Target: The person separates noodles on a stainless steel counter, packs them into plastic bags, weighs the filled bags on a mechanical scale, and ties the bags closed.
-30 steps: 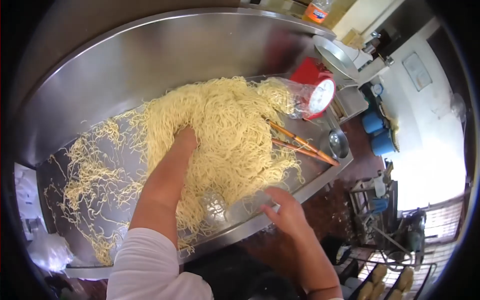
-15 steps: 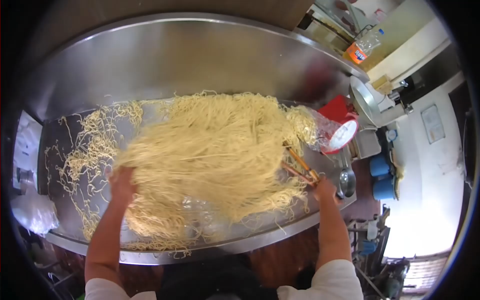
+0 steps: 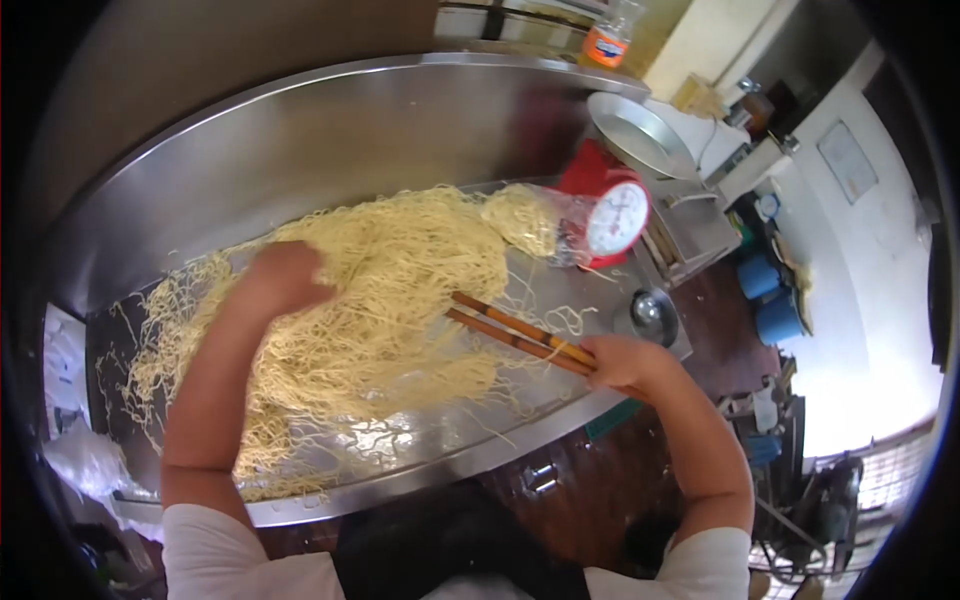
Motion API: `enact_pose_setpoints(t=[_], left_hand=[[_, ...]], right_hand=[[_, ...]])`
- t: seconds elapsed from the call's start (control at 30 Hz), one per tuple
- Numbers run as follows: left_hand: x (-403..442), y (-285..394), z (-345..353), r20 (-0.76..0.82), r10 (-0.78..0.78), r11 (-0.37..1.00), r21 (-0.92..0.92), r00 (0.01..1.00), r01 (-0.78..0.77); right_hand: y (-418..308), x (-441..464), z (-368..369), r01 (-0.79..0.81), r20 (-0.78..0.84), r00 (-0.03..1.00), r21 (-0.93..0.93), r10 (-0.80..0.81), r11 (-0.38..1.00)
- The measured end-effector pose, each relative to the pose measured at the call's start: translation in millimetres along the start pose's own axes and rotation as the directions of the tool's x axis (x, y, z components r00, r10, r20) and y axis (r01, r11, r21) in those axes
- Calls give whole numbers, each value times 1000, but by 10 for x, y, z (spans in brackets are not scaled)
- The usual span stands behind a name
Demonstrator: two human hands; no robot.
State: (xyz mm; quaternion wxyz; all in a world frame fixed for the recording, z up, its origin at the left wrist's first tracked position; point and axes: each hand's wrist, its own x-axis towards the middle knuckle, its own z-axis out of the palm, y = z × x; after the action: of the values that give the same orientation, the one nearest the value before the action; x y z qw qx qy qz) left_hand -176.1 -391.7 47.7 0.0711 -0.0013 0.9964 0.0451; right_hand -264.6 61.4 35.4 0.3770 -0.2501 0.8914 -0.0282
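Observation:
A wide heap of yellow noodles (image 3: 400, 270) lies spread over the steel tray (image 3: 400, 495). My left hand (image 3: 285, 278) is over the left part of the heap, its fingers bent and blurred; whether it holds noodles cannot be made out. On the right, my right hand (image 3: 622, 362) is closed round the ends of two long wooden sticks (image 3: 525, 332), whose tips point left at the heap's right edge. A clear bag with noodles (image 3: 527, 220) lies behind the sticks, against a red scale with a white dial (image 3: 617, 218).
A round metal ladle (image 3: 653, 315) lies at the tray's right end. Behind the scale is a round metal pan (image 3: 640, 133). An orange-labelled bottle (image 3: 606, 45) stands beyond the back wall. Plastic bags (image 3: 88, 457) hang at the left, and blue containers (image 3: 778, 315) are at the right.
My right hand has taken hold of the sticks and swung them left. The noodle heap has shifted and spread leftward. My left hand has come up from the heap's lower left side.

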Motion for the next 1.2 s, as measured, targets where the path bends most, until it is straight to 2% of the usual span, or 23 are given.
enact_pose_setpoints(t=[0.03,0.07,0.1,0.13,0.17,0.23,0.33,0.4,0.47,0.5,0.53,0.6,0.67,0.7,0.77,0.83,0.93,1.0,1.03,1.1,1.13,1.17,1.2], left_hand=[[155,477,-26,33,86,988,-128,996,-81],[232,953,56,-76,211,913,-340,975,-224],[309,1458,83,-61,355,817,-465,933,-341],[332,1856,245,-215,451,636,-604,866,-481],[374,2185,419,-349,517,542,-574,782,-614],[513,2655,884,-457,541,545,-450,706,-708],[719,2572,1074,81,596,771,-335,799,-542],[783,2139,1156,92,549,823,-235,831,-518],[968,1801,1358,138,395,919,-60,908,-391],[1110,1620,1491,61,296,955,3,953,-297],[1225,1444,1562,-20,195,979,57,981,-194],[1291,1107,1234,159,-217,975,-3,963,220],[1252,928,1496,147,-275,949,-119,950,293],[1200,909,1532,138,-306,928,-177,942,327],[1097,1142,1552,409,-68,984,-125,910,129],[808,1427,1621,506,99,991,-129,857,-38],[339,993,1911,-50,-35,996,-79,998,31],[184,96,1867,232,-290,820,-440,928,366],[95,-205,1867,272,-452,815,-262,850,517],[-136,-1001,2121,283,-477,864,-23,832,503],[-359,-1147,2048,242,-325,943,158,914,293],[-499,-1406,2179,168,-246,957,200,955,211],[-551,-1195,1890,143,-600,762,-199,787,617]], right_hand=[[-66,-52,-68,-28,17,999,-40,29,999],[-126,-107,-89,-51,-4,999,-80,51,996],[-193,-136,-124,-71,-27,997,-122,68,990],[-238,-132,-161,-89,-50,995,-167,82,982],[-263,-124,-135,-108,-70,993,-214,95,971],[-266,-149,-21,-147,-105,987,-306,120,941],[-326,-543,-230,-195,-75,981,-307,180,932],[-165,-817,-311,-172,-62,985,-268,161,948],[14,-1057,-368,-188,-60,982,-146,181,971],[97,-1184,-401,-181,-93,981,-128,170,975],[169,-1311,-421,-172,-124,980,-110,158,979],[210,-1397,-369,-140,-233,965,-61,122,988],[218,-1424,-327,-88,-391,917,-3,79,996],[177,-1359,-351,-172,-420,898,-64,130,983],[-28,-1091,-296,-334,-485,846,-157,222,929],[-105,-496,-212,-320,-443,876,-243,189,916],[-725,498,-84,-135,-432,902,-250,15,959],[-1306,885,76,4,-444,885,-291,-139,957],[-1543,941,143,31,-423,890,-313,-169,949],[-1662,802,280,172,-337,903,-282,-265,944],[-1652,720,340,228,-302,904,-260,-303,938],[-1542,628,390,257,-255,917,-209,-306,944],[-1343,511,412,283,-208,927,-157,-312,946]])
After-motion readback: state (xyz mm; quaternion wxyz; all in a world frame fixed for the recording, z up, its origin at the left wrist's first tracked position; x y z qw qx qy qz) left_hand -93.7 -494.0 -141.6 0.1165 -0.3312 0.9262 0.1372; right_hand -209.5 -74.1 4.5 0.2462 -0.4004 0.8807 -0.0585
